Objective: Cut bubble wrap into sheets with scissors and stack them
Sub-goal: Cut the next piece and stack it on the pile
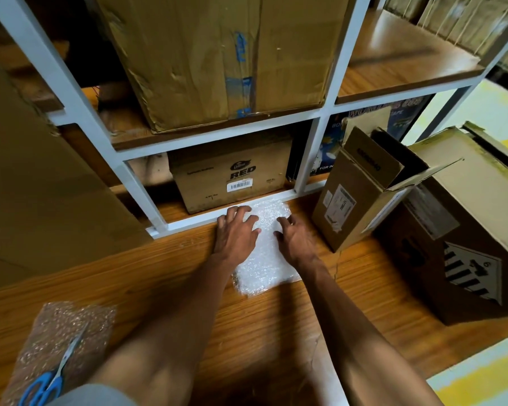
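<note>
Two hands, left point(235, 233) and right point(296, 241), press spread fingers flat on one white sheet point(264, 266) at centre. Lower left: one scissors point(51, 376) atop one wrap piece point(56, 338).

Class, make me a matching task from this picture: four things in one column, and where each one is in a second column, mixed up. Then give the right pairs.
Things
1. scissors
2. left hand
3. RED box
4. open box

Places
A. on the lowest shelf, behind the white sheets
B. lying on the bubble wrap at the lower left
C. standing on the floor right of the white sheets
D. resting flat on the white sheets, beside the right hand

Pairs: 1-B, 2-D, 3-A, 4-C
</note>
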